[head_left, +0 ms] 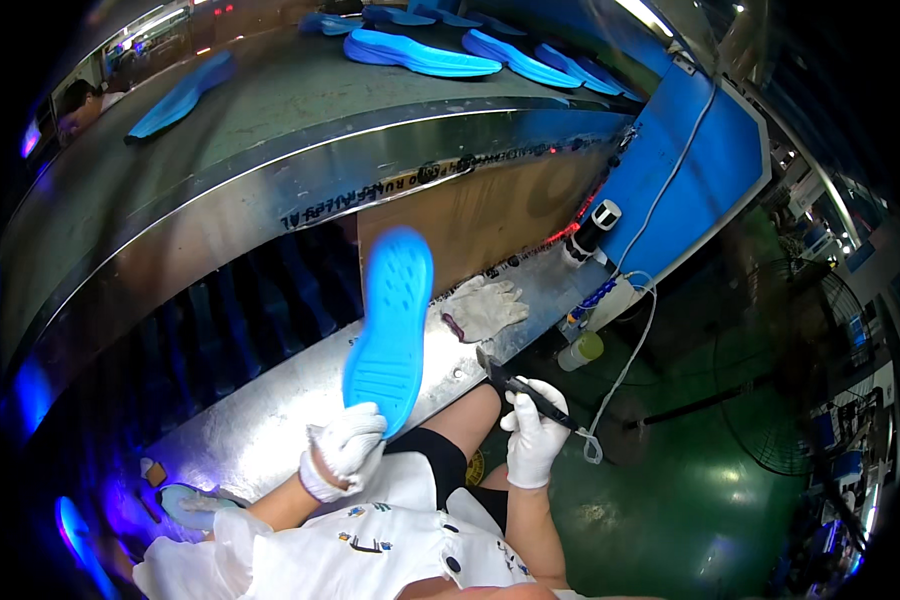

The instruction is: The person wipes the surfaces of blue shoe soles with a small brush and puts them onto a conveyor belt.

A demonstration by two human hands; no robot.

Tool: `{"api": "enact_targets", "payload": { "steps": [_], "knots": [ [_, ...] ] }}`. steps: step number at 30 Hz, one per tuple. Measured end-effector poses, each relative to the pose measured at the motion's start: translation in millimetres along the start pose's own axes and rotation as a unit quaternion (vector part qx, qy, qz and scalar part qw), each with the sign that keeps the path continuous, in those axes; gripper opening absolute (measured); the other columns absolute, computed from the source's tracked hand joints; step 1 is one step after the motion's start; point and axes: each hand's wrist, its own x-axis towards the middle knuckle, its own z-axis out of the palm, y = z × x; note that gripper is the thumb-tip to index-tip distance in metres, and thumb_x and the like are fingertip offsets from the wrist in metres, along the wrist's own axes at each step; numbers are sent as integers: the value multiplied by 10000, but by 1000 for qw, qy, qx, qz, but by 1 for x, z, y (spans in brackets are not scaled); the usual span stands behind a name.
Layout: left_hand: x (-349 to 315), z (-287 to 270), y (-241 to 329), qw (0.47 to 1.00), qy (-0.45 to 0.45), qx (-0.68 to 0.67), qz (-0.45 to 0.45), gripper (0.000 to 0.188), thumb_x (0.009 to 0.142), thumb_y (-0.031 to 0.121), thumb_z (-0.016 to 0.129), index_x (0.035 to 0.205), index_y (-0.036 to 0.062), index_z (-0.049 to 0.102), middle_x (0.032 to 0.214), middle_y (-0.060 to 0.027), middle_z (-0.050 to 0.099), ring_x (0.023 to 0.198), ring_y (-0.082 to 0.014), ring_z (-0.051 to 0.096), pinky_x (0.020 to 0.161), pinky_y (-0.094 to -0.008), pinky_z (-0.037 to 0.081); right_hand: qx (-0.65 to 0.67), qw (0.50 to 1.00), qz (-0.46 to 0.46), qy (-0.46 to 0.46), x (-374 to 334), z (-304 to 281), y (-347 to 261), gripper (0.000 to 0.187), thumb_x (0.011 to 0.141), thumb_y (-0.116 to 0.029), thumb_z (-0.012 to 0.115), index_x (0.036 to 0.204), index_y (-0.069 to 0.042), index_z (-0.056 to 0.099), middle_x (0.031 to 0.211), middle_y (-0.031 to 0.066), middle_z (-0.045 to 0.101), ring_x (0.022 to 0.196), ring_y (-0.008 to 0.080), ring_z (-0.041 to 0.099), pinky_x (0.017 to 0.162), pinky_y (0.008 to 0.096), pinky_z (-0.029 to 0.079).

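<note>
My left hand [348, 447], in a white glove, grips a bright blue shoe insole [398, 300] by its lower end. The insole stands raised over the metal ledge, with small dimples at its top and ridges across its lower part. In my right hand [535, 440], also gloved in white, is a slim black-handled tool [538, 398] pointing up and left; its tip is too small to name. The tool and the insole are apart. A white cord [625, 375] hangs close to the tool's rear end.
Several blue insoles [420, 52] lie on the dark conveyor belt [280, 100] beyond the metal ledge [270, 430]. A work glove [485, 308] rests on the ledge beside a cardboard panel [470, 220]. Right of it stand a black-and-white cylinder [597, 228] and a green-lidded container [582, 350].
</note>
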Motion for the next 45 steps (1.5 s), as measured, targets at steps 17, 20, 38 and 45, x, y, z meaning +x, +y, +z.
{"api": "enact_targets", "payload": {
  "steps": [17, 20, 38, 45],
  "knots": [
    [51, 65, -62, 307, -99, -858, -400, 845, 796, 803, 292, 1207, 109, 545, 1034, -165, 627, 803, -324, 569, 739, -484, 469, -14, 998, 58, 20, -5, 14, 23, 218, 866, -80, 618, 1050, 22, 559, 769, 50, 593, 585, 83, 536, 502, 193, 435],
    [47, 77, -55, 327, -28, -871, -365, 864, 837, 760, 261, 1260, 42, 491, 1096, -213, 588, 890, -367, 601, 791, -532, 509, -52, 996, 49, -50, -7, 7, 35, 193, 842, -54, 634, 1013, 15, 577, 775, 48, 595, 617, 86, 538, 521, 216, 439],
    [71, 61, 1, 391, 37, -895, -212, 648, 928, 589, 327, 1284, 71, 481, 1202, -163, 571, 1049, -308, 575, 907, -454, 487, -343, 804, -381, -301, 1, 72, -29, 196, 683, -14, 735, 856, -36, 645, 795, 110, 636, 650, 249, 612, 620, 313, 488],
    [75, 50, 7, 347, 28, -901, -260, 661, 905, 585, 421, 1309, 63, 448, 1238, -181, 538, 1084, -315, 555, 933, -456, 469, -345, 782, -429, -290, -3, 64, -22, 178, 728, -78, 674, 901, -66, 635, 807, 66, 626, 651, 219, 597, 590, 315, 479]
  ]
}}
